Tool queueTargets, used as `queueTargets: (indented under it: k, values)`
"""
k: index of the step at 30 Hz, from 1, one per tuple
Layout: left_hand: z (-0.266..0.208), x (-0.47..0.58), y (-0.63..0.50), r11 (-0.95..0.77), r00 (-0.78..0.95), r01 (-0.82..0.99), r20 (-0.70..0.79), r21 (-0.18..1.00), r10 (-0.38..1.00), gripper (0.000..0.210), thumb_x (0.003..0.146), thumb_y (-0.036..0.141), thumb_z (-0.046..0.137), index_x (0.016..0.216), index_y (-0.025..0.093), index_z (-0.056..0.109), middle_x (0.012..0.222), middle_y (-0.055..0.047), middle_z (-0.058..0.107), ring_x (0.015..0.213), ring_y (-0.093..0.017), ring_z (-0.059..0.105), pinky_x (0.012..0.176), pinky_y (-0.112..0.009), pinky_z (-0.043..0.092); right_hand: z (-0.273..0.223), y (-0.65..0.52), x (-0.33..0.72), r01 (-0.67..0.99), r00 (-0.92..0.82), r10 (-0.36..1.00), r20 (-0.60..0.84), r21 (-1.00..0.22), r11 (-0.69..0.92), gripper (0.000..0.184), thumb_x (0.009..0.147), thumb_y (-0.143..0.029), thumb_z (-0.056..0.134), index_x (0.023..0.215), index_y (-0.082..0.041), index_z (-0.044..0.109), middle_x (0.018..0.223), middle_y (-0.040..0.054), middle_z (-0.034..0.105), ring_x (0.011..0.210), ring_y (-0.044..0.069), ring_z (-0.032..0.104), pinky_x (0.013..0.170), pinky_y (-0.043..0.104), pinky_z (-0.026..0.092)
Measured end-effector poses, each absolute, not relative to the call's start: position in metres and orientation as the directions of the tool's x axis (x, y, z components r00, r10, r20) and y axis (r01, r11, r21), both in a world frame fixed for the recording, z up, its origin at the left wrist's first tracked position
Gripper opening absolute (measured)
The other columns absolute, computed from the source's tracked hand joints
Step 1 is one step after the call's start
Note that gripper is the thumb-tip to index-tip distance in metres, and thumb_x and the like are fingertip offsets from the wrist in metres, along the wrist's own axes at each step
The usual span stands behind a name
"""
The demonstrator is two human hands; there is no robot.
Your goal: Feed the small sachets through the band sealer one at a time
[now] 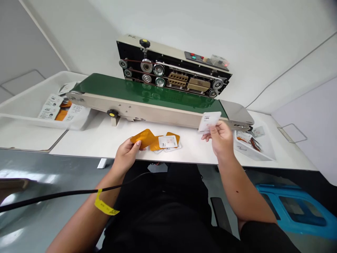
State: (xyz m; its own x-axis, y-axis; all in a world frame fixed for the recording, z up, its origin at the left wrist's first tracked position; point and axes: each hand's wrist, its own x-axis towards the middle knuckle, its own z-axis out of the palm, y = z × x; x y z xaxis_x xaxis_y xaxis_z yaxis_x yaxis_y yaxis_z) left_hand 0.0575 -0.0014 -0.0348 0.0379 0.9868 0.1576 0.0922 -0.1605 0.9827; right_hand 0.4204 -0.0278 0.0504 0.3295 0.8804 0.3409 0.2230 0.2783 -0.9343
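My left hand (128, 151) pinches an orange packet (143, 138) between thumb and fingers, just above the table's front edge. In my right hand (219, 137) is a white printed packet (209, 121), held up at the front side of the green conveyor belt near its right end. Between the two hands a small pile of orange and white packets lies on the table, with a white printed packet (167, 141) on top. Behind them stands a band sealing machine (173, 66) with exposed rollers, its green belt (126, 92) running along the front.
At the left, a large white bin (15, 117) holds several white and orange packets. A smaller white box (252, 153) with packets sits to the right. A blue plastic crate (297, 207) is on the floor at the lower right. One black cable (65, 193) crosses above my left forearm.
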Motion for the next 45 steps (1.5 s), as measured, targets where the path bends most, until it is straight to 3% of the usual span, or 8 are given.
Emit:
queueTargets:
  k: [4, 8, 14, 21, 24, 27, 33, 45]
  values:
    - [-0.032, 0.056, -0.003, -0.187, 0.061, 0.093, 0.182, 0.978, 0.981, 0.049, 0.094, 0.066, 0.067, 0.095, 0.018, 0.073, 0.080, -0.005, 0.075, 0.077, -0.023, 0.072, 0.078, -0.036, 0.057, 0.090, -0.002, 0.471, 0.390, 0.397, 0.808, 0.435, -0.877, 0.281, 0.048, 0.087, -0.066, 0.075, 0.104, -0.026, 0.055, 0.102, 0.0056, 0.076, 0.072, 0.020, 0.077, 0.051, 0.027, 0.058]
    - [-0.033, 0.054, -0.003, -0.209, 0.075, 0.089, 0.203, 0.974, 0.976, 0.046, 0.096, 0.064, 0.065, 0.094, 0.018, 0.072, 0.081, -0.005, 0.074, 0.079, -0.023, 0.071, 0.078, -0.035, 0.057, 0.123, 0.026, 0.518, 0.451, 0.479, 0.795, 0.372, -0.881, 0.140, 0.044, 0.087, -0.055, 0.076, 0.109, -0.028, 0.049, 0.108, 0.0043, 0.076, 0.074, 0.022, 0.079, 0.058, 0.033, 0.065]
    - [-0.038, 0.053, -0.001, -0.249, 0.111, 0.092, 0.239, 0.964, 0.965, 0.046, 0.097, 0.064, 0.064, 0.095, 0.019, 0.072, 0.082, -0.005, 0.073, 0.077, -0.022, 0.069, 0.075, -0.034, 0.056, 0.126, 0.028, 0.512, 0.386, 0.500, 0.818, 0.284, -0.919, 0.083, 0.041, 0.079, -0.041, 0.080, 0.106, -0.027, 0.051, 0.106, 0.0046, 0.078, 0.086, 0.023, 0.080, 0.069, 0.037, 0.069]
    - [-0.034, 0.052, -0.002, -0.334, 0.210, 0.156, 0.299, 0.930, 0.931, 0.045, 0.103, 0.061, 0.058, 0.095, 0.019, 0.071, 0.089, -0.006, 0.075, 0.083, -0.022, 0.072, 0.078, -0.033, 0.058, 0.092, -0.022, 0.436, 0.196, 0.314, 0.926, 0.210, -0.968, 0.154, 0.053, 0.074, -0.043, 0.088, 0.110, -0.026, 0.053, 0.095, 0.0031, 0.079, 0.072, 0.020, 0.076, 0.053, 0.028, 0.062]
    - [-0.021, 0.052, -0.017, -0.555, 0.381, 0.166, 0.466, 0.815, 0.798, 0.034, 0.109, 0.047, 0.052, 0.107, 0.019, 0.071, 0.106, -0.010, 0.079, 0.095, -0.023, 0.074, 0.086, -0.036, 0.059, 0.072, -0.054, 0.395, 0.147, 0.225, 0.965, 0.133, -0.984, 0.101, 0.053, 0.079, -0.042, 0.087, 0.119, -0.026, 0.055, 0.096, 0.0036, 0.080, 0.073, 0.021, 0.077, 0.054, 0.028, 0.062]
    - [0.001, 0.057, -0.038, -0.828, 0.589, 0.160, 0.622, 0.537, 0.517, 0.019, 0.110, 0.031, 0.053, 0.110, 0.022, 0.069, 0.136, -0.012, 0.074, 0.120, -0.026, 0.068, 0.101, -0.042, 0.054, 0.053, -0.080, 0.363, 0.164, 0.150, 0.983, 0.104, -0.983, 0.079, 0.049, 0.086, -0.040, 0.084, 0.126, -0.026, 0.058, 0.101, 0.0053, 0.080, 0.077, 0.021, 0.077, 0.056, 0.029, 0.063]
    - [0.027, 0.070, -0.049, -0.928, 0.752, 0.359, 0.558, 0.098, 0.350, 0.013, 0.106, 0.021, 0.056, 0.105, 0.025, 0.068, 0.158, 0.000, 0.061, 0.118, -0.027, 0.061, 0.097, -0.044, 0.045, 0.037, -0.092, 0.339, 0.169, 0.004, 1.000, -0.002, -0.986, -0.003, 0.046, 0.091, -0.032, 0.077, 0.134, -0.025, 0.064, 0.102, 0.0053, 0.079, 0.063, 0.016, 0.069, 0.047, 0.026, 0.056]
    - [0.010, 0.064, -0.036, -0.927, 0.806, 0.373, 0.507, -0.031, 0.307, 0.014, 0.103, 0.016, 0.057, 0.099, 0.025, 0.068, 0.152, 0.001, 0.066, 0.119, -0.026, 0.061, 0.099, -0.045, 0.043, 0.029, -0.082, 0.344, 0.070, -0.070, 0.983, -0.167, -0.984, -0.162, 0.043, 0.087, -0.025, 0.073, 0.130, -0.025, 0.069, 0.099, 0.0040, 0.077, 0.056, 0.013, 0.063, 0.039, 0.021, 0.046]
